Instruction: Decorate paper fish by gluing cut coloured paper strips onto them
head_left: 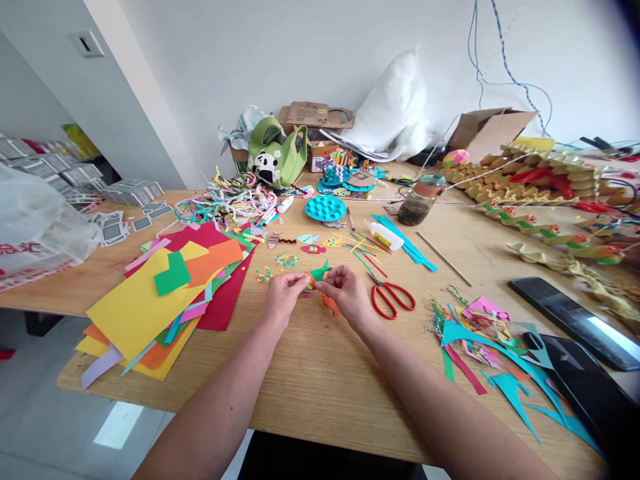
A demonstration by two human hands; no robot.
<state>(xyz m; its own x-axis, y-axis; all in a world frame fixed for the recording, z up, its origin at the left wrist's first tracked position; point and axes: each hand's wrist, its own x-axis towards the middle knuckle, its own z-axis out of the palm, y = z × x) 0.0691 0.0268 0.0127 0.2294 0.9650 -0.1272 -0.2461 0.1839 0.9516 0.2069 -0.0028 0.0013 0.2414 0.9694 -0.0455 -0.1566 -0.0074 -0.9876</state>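
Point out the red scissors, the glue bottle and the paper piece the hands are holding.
scissors (391,297), head view, on the red handles.
glue bottle (386,236), head view, mid-body.
paper piece (319,272), head view, on its green part between both hands.

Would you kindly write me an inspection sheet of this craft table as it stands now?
Surface: wooden table, bare near its front edge.
Job's things: small green and orange paper piece, pinched by left hand and right hand.
Clutter: coloured paper stack, red scissors, paper scraps, glue bottle, teal dish, glass jar.
Grippers: both hands closed on the piece.
Cables: blue wires hanging on the wall.
Surroundings: green panda bag, cardboard boxes, white pillow.
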